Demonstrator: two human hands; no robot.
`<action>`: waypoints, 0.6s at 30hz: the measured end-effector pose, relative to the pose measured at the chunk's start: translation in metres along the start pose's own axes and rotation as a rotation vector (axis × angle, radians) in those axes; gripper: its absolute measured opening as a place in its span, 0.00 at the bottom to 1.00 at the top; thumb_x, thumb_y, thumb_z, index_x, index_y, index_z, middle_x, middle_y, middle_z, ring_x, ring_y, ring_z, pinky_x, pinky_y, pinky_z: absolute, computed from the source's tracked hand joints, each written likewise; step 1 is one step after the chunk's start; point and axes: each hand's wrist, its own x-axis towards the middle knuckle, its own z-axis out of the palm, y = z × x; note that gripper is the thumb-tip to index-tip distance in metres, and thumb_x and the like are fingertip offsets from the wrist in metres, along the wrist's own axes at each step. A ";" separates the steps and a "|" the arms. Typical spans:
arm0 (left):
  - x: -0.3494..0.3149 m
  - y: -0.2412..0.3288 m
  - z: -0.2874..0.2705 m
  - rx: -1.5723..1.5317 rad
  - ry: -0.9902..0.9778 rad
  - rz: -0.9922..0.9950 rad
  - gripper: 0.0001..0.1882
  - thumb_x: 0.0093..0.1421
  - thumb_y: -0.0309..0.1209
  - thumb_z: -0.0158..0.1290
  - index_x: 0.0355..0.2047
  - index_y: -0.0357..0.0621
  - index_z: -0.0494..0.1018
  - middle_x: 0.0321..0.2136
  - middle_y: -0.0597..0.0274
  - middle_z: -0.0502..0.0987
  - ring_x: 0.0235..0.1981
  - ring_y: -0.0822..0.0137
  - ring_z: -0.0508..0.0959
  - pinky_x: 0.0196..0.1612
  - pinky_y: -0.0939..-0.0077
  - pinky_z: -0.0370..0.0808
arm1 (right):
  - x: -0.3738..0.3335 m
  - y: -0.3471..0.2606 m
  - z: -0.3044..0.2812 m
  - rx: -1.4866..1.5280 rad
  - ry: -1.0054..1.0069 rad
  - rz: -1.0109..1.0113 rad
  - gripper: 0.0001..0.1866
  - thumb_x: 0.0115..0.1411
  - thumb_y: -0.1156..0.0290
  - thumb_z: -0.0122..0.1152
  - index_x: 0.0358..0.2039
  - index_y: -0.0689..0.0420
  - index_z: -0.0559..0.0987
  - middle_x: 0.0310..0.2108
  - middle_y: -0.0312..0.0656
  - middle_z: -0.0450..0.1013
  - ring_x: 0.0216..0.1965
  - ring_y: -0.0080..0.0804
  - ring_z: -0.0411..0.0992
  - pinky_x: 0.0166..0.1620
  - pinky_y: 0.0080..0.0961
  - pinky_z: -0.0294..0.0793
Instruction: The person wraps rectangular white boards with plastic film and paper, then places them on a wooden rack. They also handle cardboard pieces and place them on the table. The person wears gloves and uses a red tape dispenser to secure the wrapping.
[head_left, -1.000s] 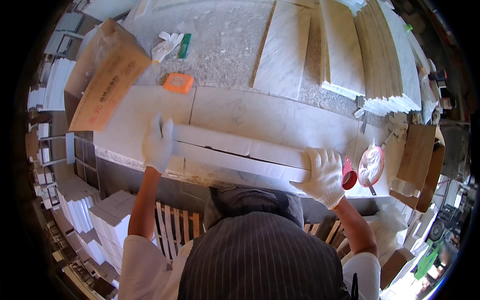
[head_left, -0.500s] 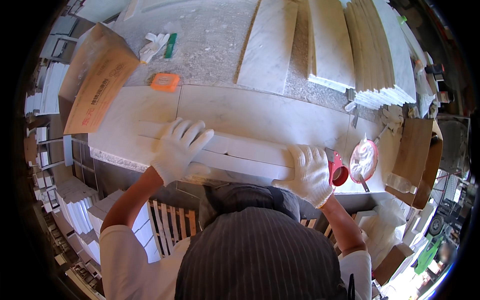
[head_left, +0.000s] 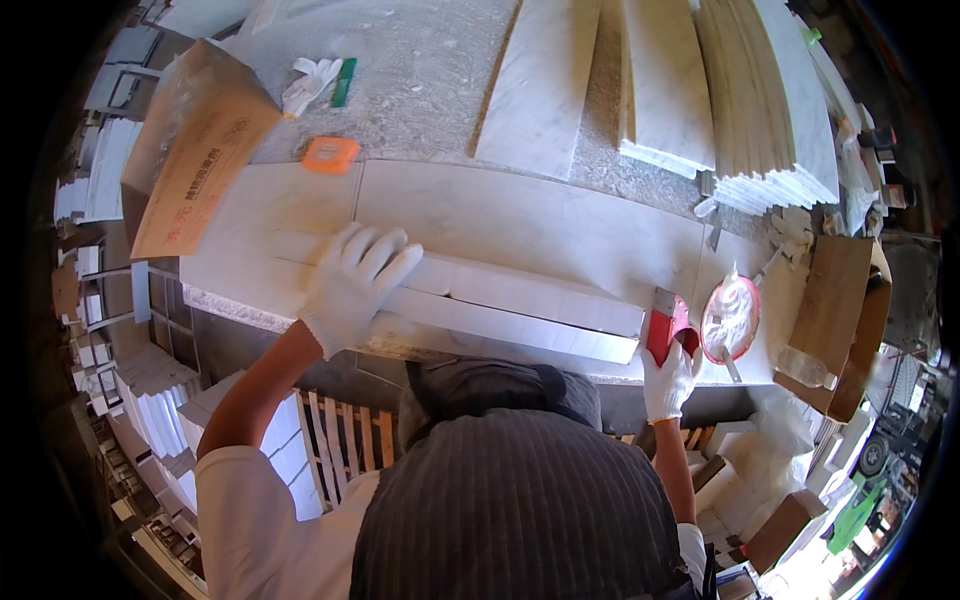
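A long, narrow white box [head_left: 530, 295] lies across the near side of the bench, its long seam facing up. My gloved left hand [head_left: 358, 285] rests flat over the box's left part, fingers spread. At the right, my gloved right hand [head_left: 670, 385] has its fingers closed round a red tape dispenser [head_left: 669, 315], just beyond the box's right end. Part of the dispenser is hidden by the fingers. Close to it on the right stands a red-rimmed bowl [head_left: 757, 322] of white material, with a flat-bladed tool leaning from its near edge.
Marble-like slabs [head_left: 535, 90] lie at the back, with a stack of them [head_left: 745, 110] farther right. Cartons flank the bench: a tall one [head_left: 205, 160] at left, another [head_left: 832, 310] at right. An orange block [head_left: 331, 154] and a white glove [head_left: 311, 86] lie at the back left.
My right hand has left the right end of the white box and moved right, taking hold of the tape dispenser. My left hand stays on the box.
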 end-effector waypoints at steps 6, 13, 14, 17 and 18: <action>-0.003 -0.005 0.006 0.009 0.041 0.009 0.48 0.41 0.57 0.62 0.57 0.42 0.64 0.54 0.51 0.68 0.55 0.50 0.66 0.63 0.48 0.60 | 0.033 -0.049 -0.115 1.032 -0.171 0.131 0.29 0.56 0.73 0.63 0.57 0.63 0.67 0.40 0.39 0.74 0.39 0.27 0.72 0.43 0.25 0.75; -0.007 -0.007 0.008 0.001 0.128 0.012 0.43 0.44 0.55 0.62 0.56 0.44 0.66 0.53 0.53 0.69 0.54 0.51 0.68 0.61 0.50 0.62 | 0.052 -0.139 -0.157 1.450 -0.526 -0.376 0.37 0.42 0.70 0.78 0.54 0.61 0.71 0.43 0.42 0.76 0.42 0.32 0.76 0.46 0.29 0.76; -0.006 -0.008 0.008 -0.006 0.138 0.016 0.41 0.44 0.53 0.62 0.56 0.45 0.67 0.52 0.54 0.69 0.53 0.52 0.69 0.61 0.50 0.63 | 0.057 -0.160 -0.151 1.382 -0.593 -0.467 0.35 0.41 0.70 0.79 0.51 0.60 0.74 0.41 0.41 0.76 0.41 0.32 0.76 0.47 0.29 0.75; -0.010 -0.011 0.017 0.010 0.189 0.024 0.37 0.45 0.49 0.61 0.55 0.45 0.68 0.52 0.55 0.70 0.52 0.53 0.70 0.60 0.51 0.65 | 0.075 -0.222 -0.140 1.172 -0.999 -0.489 0.18 0.47 0.73 0.75 0.39 0.62 0.79 0.33 0.36 0.76 0.34 0.24 0.73 0.37 0.25 0.73; -0.010 -0.012 0.020 0.024 0.210 0.029 0.36 0.46 0.47 0.61 0.54 0.46 0.69 0.51 0.56 0.70 0.51 0.54 0.71 0.59 0.52 0.65 | 0.076 -0.236 -0.136 1.108 -1.170 -0.337 0.16 0.49 0.74 0.73 0.38 0.62 0.79 0.32 0.35 0.75 0.33 0.22 0.73 0.37 0.23 0.72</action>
